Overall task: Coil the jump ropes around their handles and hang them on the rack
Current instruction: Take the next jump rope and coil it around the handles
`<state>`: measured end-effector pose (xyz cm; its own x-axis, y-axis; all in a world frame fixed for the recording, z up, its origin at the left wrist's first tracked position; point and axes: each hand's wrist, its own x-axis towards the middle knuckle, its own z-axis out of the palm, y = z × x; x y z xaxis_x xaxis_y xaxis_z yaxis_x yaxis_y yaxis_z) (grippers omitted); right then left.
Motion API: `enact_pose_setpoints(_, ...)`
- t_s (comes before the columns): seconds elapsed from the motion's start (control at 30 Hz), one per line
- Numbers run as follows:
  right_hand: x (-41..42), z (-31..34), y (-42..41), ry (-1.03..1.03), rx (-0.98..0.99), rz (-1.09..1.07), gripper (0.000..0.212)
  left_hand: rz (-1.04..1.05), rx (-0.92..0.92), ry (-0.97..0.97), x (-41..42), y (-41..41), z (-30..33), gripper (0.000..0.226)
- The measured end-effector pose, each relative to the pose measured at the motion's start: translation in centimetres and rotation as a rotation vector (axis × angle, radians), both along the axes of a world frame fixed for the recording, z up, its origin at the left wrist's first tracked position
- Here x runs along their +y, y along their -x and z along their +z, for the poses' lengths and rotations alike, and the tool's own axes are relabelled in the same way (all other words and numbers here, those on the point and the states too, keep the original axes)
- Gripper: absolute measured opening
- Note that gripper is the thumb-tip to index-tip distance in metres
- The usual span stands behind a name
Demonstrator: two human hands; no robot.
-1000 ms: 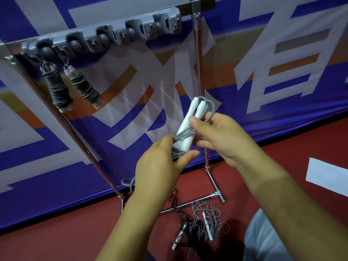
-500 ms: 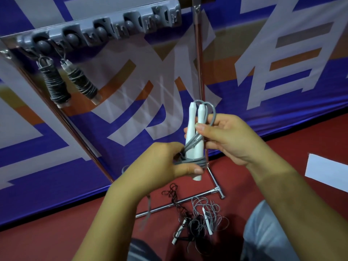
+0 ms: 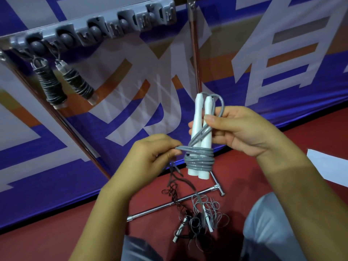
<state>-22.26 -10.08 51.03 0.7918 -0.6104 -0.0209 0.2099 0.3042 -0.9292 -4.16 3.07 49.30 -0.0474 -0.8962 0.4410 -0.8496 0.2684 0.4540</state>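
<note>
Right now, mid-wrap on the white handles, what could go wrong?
1. The grey coil sits low on the white handles, near their bottom ends; loops might slip off.
2. The left hand only pinches the rope's free run; lost tension could loosen the wraps.
3. The slack drops toward the tangled ropes on the floor and may snag there.

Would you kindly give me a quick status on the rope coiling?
Right hand grips white handles. Left hand pinches grey rope, few turns on. Two coiled ropes on rack. Nothing blocking.
</note>
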Motion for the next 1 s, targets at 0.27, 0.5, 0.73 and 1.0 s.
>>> enact_pose_setpoints(0.27, 0.6, 0.8, 0.0, -0.185, -0.162, -0.041, 0.034, 0.193, 0.074, 0.339, -0.7, 2.0, -2.3, 0.025)
enact_pose_setpoints(0.5, 2.1, -0.2, -2.9, -0.446, -0.332, -0.295, 0.011, 0.303, 1.103, 0.156, -3.9, 6.1, -5.4, 0.022)
enact_pose_setpoints(0.73, 2.8, -1.1, -3.9, -0.372, -0.382, -0.517, 0.011, 0.282, 1.513, 0.091, -6.8, 8.5, -5.7, 0.018)
enact_pose_setpoints(1.0, 2.7, -2.5, -4.4, -0.172, -0.306, -0.649, 0.010, 0.288, 1.370, -0.208, -5.6, 10.3, -6.3, 0.034)
